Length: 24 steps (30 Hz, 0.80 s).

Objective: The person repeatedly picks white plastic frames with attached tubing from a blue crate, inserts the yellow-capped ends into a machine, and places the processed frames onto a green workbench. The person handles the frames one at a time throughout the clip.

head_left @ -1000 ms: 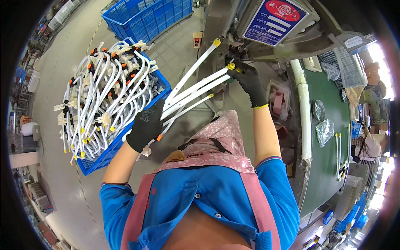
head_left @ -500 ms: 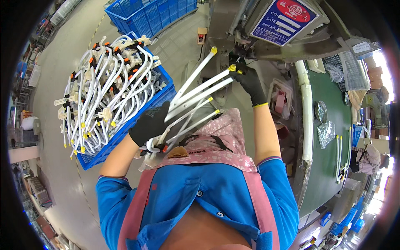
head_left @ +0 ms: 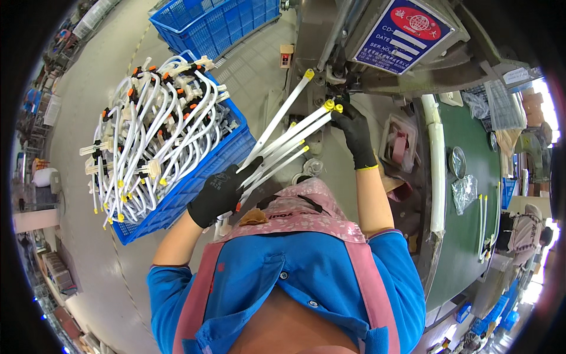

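My left hand (head_left: 217, 192), in a black glove, is closed round a bundle of white tubes (head_left: 289, 138) with yellow end caps. The tubes fan out up and to the right from it, one apart from the others. An orange clip and pale fittings show just below the grip. My right hand (head_left: 354, 133), also gloved in black, is at the capped ends under the machine head, its thumb side pinching a tube by its yellow cap (head_left: 338, 108). Its fingertips are partly hidden against the dark machine parts (head_left: 337, 74).
Left of me stands a blue crate (head_left: 236, 133) heaped with white tube assemblies (head_left: 156, 130). Blue baskets (head_left: 218, 26) stand beyond it. On the right, a green-topped bench (head_left: 454, 248) holds a metal dish (head_left: 457, 160), a plastic bag (head_left: 464, 193) and loose tubes. A bin (head_left: 398, 141) sits beneath the machine.
My left hand has shifted slightly right and down with the bundle, and the tube ends have moved right. My right hand has shifted slightly downward, staying at the caps.
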Tool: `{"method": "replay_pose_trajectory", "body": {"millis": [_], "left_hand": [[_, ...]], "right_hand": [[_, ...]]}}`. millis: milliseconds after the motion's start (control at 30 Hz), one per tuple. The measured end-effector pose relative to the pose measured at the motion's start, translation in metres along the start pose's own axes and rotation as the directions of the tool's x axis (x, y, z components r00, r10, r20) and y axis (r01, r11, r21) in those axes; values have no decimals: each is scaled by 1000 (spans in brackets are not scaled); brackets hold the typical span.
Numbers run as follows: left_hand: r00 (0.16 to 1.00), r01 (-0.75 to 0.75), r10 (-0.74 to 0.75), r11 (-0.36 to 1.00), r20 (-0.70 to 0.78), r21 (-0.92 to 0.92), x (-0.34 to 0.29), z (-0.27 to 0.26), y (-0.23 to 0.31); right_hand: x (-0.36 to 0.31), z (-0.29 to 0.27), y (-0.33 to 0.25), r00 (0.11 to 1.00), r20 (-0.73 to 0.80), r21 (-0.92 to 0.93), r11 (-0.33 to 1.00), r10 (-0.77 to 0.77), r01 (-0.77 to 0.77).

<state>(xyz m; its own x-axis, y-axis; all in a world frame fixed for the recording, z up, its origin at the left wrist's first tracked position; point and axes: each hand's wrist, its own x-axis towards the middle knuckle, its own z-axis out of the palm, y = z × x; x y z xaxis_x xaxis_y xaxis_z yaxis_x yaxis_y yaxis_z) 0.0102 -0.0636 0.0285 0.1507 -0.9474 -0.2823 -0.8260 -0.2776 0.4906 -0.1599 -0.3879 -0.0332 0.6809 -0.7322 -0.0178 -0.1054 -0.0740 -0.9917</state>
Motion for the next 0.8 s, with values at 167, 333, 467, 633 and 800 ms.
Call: {"method": "replay_pose_trajectory", "body": {"millis": [167, 333, 467, 633, 800], "left_hand": [[986, -81, 78, 997, -146, -14, -2, -1, 4], [973, -102, 103, 995, -208, 19, -4, -7, 6], [968, -75, 69, 997, -241, -17, -10, -19, 10], [974, 13, -6, 1000, -227, 28, -21, -27, 14], [960, 16, -3, 999, -279, 44, -23, -15, 8]], "right_hand": [[-1, 3, -1, 998, -60, -19, 1000, 8, -9], [1, 4, -15, 986, -140, -150, 986, -91, 70], [-1, 6, -35, 982, -134, -137, 984, -134, 115], [-3, 17, -51, 986, -129, -30, 995, -103, 100], [4, 19, -49, 970, -111, -94, 974, -218, 208]]}}
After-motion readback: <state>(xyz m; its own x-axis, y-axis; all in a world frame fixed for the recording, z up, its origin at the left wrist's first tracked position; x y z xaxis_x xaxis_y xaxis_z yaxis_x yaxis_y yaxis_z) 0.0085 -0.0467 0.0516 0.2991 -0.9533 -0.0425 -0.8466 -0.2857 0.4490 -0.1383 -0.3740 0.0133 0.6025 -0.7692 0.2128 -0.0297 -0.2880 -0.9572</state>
